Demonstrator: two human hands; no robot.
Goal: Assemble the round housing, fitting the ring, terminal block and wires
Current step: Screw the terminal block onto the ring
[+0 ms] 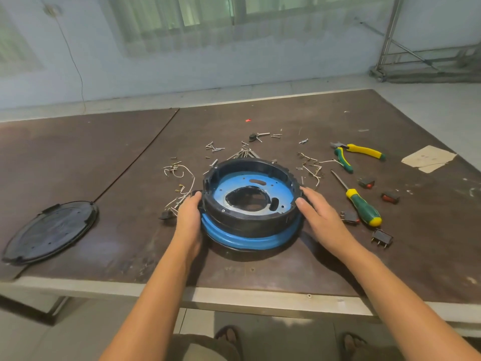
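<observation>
A plain workshop: a bare room given over to bench work. A big brown table (78, 157) with a metal edge fills the view, its top scuffed and stained. Hand tools lie on its right side: green-and-yellow pliers (348, 155) and a matching screwdriver (363, 207). Loose screws (214, 147), short wires (182, 175) and small rocker switches (390, 198) (some red) are scattered across it. Far right, a metal frame (385, 45) stands on the pale tiled floor (429, 100). The far wall (156, 69) is stained below a curtained window (208, 11).
</observation>
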